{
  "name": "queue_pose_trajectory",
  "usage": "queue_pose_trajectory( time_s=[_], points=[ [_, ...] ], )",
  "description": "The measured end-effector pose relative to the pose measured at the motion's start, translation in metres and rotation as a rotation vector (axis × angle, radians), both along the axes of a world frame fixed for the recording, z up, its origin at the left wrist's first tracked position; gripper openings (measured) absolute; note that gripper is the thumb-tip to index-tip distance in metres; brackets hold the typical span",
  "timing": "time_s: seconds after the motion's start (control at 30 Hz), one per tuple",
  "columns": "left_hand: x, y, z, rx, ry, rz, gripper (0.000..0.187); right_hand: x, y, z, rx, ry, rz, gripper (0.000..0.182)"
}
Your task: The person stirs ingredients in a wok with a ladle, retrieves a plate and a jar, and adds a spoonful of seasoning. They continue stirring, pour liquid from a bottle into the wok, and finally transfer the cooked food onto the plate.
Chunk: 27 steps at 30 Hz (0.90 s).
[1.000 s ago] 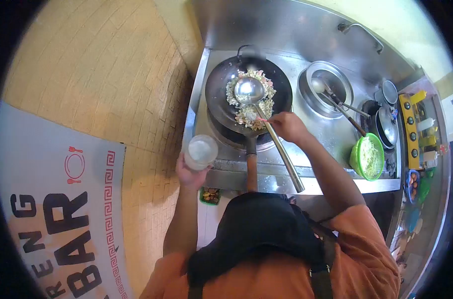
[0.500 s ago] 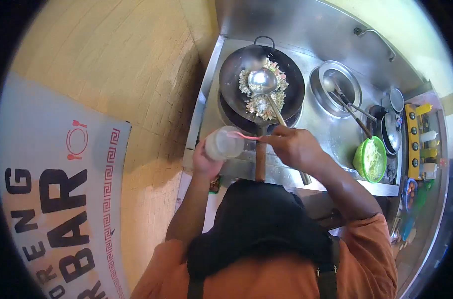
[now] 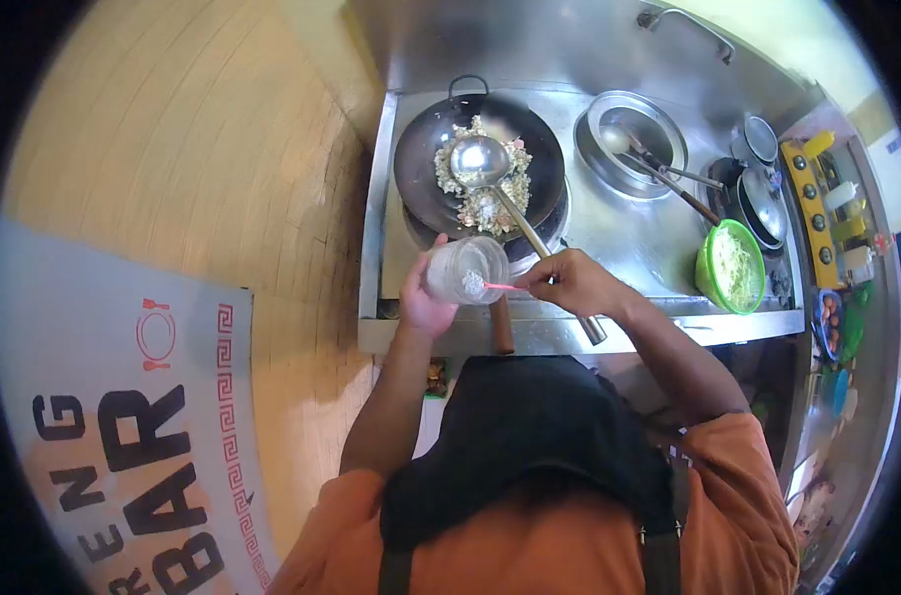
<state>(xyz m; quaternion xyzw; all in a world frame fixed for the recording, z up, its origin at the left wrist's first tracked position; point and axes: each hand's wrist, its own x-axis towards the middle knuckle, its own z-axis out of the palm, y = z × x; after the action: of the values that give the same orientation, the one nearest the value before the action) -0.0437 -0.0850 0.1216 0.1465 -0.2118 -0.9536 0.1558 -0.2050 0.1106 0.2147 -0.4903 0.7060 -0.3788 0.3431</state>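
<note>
My left hand (image 3: 428,297) is wrapped round a clear jar (image 3: 452,270) tilted towards the right, close to the near rim of a black wok (image 3: 416,164). Pinched in my right hand (image 3: 576,285) is a small pink spoon (image 3: 503,288); its tip, with white grains on it, is at the jar's mouth. A metal ladle (image 3: 480,161) rests on chopped food (image 3: 510,188) in the wok. Its handle passes beside my right hand, and whether that hand touches it cannot be made out. The wok's wooden handle (image 3: 501,327) points towards me.
Right of the wok stands a metal pot (image 3: 601,149) with ladles. A green basket (image 3: 706,273) of pale shreds is at the counter's right, near a lidded pan (image 3: 765,206). Bottles (image 3: 840,195) and a bowl of eggs (image 3: 827,322) line the far right. A banner (image 3: 153,268) hangs left.
The pink spoon's tip is lower at the jar, now carrying white grains. The jar is more tilted, its mouth turned to the right. The whole view has shifted, with the stove further left.
</note>
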Motion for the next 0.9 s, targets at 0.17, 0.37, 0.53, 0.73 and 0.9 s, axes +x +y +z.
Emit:
queue_pose_trajectory(
  time_s=[0.17,0.37,0.53,0.73,0.9],
  points=[
    [0.000,-0.001,-0.004,0.043,0.020,-0.013,0.055,0.002,0.015,-0.009,0.024,-0.185,-0.113,0.020],
    [-0.003,-0.001,-0.003,0.038,0.037,-0.004,0.056,0.005,0.017,-0.009,0.015,-0.234,-0.157,0.020],
    [-0.004,0.001,-0.002,0.074,0.035,-0.001,0.055,0.006,0.015,0.000,0.055,-0.262,-0.176,0.020],
    [-0.007,-0.003,-0.007,0.074,0.063,-0.004,0.055,0.005,0.010,0.000,0.092,-0.267,-0.184,0.021],
    [-0.010,-0.005,-0.008,0.071,0.024,0.006,0.055,0.000,0.006,-0.012,0.018,-0.214,-0.163,0.022]
  ],
)
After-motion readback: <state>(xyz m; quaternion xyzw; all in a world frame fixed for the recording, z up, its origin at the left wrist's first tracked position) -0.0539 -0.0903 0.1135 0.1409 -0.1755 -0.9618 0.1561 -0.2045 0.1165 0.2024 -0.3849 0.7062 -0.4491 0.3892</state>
